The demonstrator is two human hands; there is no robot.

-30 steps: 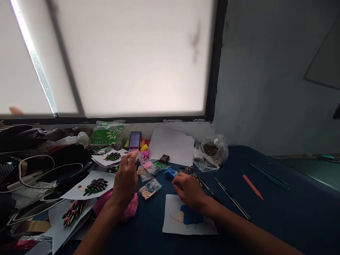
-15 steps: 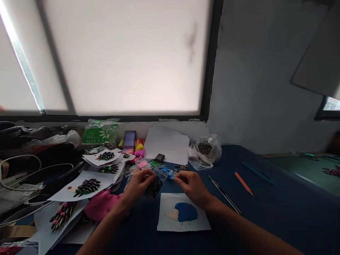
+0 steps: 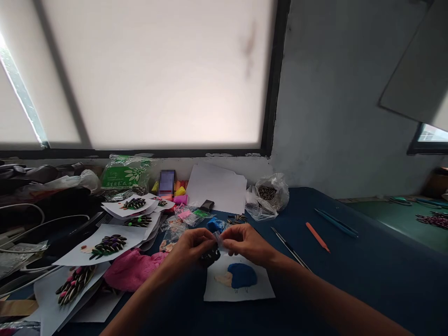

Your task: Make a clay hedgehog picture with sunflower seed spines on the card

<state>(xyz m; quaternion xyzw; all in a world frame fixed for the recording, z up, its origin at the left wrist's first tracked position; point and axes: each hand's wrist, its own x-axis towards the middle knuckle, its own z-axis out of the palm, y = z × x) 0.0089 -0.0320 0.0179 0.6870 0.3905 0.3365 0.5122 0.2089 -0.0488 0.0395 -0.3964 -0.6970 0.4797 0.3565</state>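
My left hand (image 3: 194,246) pinches a small clear plastic bag (image 3: 210,255) with black contents, perhaps clay; what exactly they are is hard to tell. My right hand (image 3: 248,241) has its thumb and fingers closed on the bag's clear top edge, close to the left fingertips. Just below them on the blue table lies a white card (image 3: 219,294). It bears a flattened blue clay body (image 3: 242,276) with a pale pointed head (image 3: 223,279) at its left and small drawn legs. Behind the hands sits a bag of blue clay (image 3: 216,224).
Cards with seed-covered hedgehogs (image 3: 108,246) are stacked at left beside a pink cloth (image 3: 135,269). An orange pen-like tool (image 3: 318,237), blue tweezers (image 3: 336,222) and a metal-tipped tool (image 3: 290,248) lie at right. A bag of seeds (image 3: 268,193) stands near the wall.
My right hand has moved left to the small bag and now grips its top together with my left hand. The view has shifted slightly to the right.
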